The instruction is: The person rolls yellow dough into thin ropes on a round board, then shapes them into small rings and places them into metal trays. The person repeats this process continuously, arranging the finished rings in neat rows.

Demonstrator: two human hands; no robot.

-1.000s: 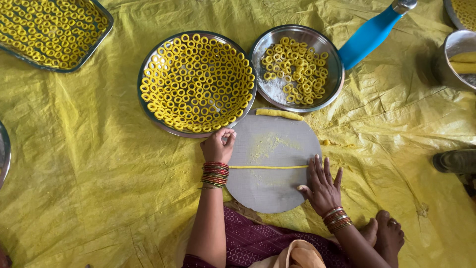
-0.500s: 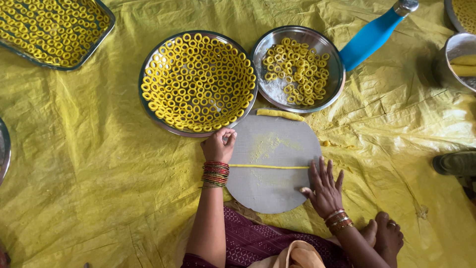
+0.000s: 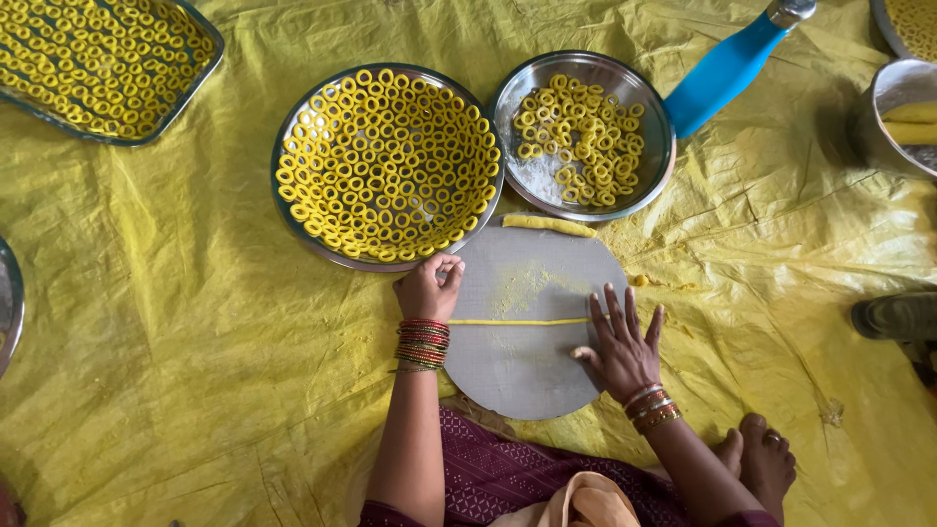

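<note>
Right hand [image 3: 623, 344] flat, fingers spread, has slid along thin dough rope [image 3: 517, 321]; rope slightly longer. Left hand [image 3: 427, 286] curled, pinching nothing visible, at rope's far end.

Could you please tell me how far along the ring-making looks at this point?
Done: the large round plate is packed with yellow dough rings, the smaller steel bowl holds a partial layer, and the tray at top left is full. In hand: the right hand lies flat on a thin dough rope across the round board; the left hand rests at the board's edge. Left: a thick dough piece remains unrolled.
</note>
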